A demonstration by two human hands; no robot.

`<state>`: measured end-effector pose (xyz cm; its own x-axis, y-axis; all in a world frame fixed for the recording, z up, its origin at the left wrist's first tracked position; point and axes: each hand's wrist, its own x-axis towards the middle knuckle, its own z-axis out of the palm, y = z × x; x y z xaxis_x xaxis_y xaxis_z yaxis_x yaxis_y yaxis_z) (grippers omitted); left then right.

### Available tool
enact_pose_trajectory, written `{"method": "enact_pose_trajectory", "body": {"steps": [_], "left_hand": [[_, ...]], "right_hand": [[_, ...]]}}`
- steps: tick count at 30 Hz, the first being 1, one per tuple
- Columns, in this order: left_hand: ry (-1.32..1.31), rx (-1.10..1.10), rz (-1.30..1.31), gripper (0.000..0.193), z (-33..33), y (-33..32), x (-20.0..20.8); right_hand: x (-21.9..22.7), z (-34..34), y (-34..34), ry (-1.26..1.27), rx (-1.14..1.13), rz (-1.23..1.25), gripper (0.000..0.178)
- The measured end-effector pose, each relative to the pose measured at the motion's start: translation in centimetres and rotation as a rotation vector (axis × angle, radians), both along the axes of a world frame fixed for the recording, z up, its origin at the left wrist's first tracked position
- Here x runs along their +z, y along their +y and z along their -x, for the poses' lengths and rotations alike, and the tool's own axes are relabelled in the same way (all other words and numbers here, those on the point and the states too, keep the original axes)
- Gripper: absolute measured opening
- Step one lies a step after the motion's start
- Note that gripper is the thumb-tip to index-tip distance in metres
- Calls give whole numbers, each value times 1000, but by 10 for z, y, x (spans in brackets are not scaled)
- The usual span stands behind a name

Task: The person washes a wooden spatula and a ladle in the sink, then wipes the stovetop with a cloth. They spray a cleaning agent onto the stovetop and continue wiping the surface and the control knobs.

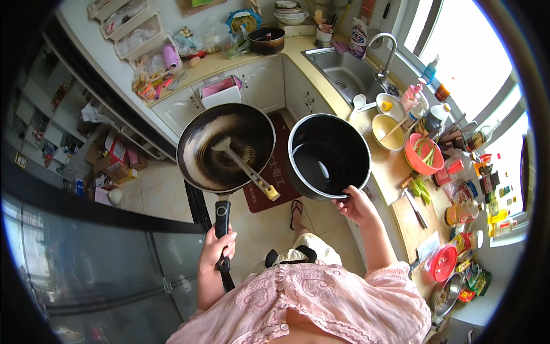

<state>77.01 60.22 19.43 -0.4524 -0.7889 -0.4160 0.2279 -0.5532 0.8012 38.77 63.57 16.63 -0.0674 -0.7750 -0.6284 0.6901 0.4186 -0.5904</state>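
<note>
My left hand (pixel 218 247) is closed round the black handle of a frying pan (pixel 195 155), a deep one with a browned, worn inside. A spatula (pixel 243 166) lies in that pan, its handle with a yellowish end sticking out over the right rim. With my right hand (pixel 356 206) I grip the near rim of a dark pot (pixel 327 140) with a shiny black inside and a pale edge. Pan and pot are held up side by side over the floor, the pot to the right. Whether the pot has a handle cannot be seen.
A steel sink (pixel 349 74) with a tap is set in the counter at the far right. Bowls, bottles, a knife (pixel 415 209) and a cutting board (pixel 401 226) crowd the right counter. Another dark pot (pixel 266 43) stands on the back counter. At left is a fridge (pixel 103 275).
</note>
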Motion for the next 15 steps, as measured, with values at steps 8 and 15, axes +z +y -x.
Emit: {"method": "enact_pose_trajectory", "body": {"steps": [8,15], "left_hand": [[5,187,-25,13,40,-114,-20],[18,179,12,11,59,-215,-29]], "right_hand": [[-4,34,-176,73,181,25,20],[-10,54,-295,111,238,-28,23]]}}
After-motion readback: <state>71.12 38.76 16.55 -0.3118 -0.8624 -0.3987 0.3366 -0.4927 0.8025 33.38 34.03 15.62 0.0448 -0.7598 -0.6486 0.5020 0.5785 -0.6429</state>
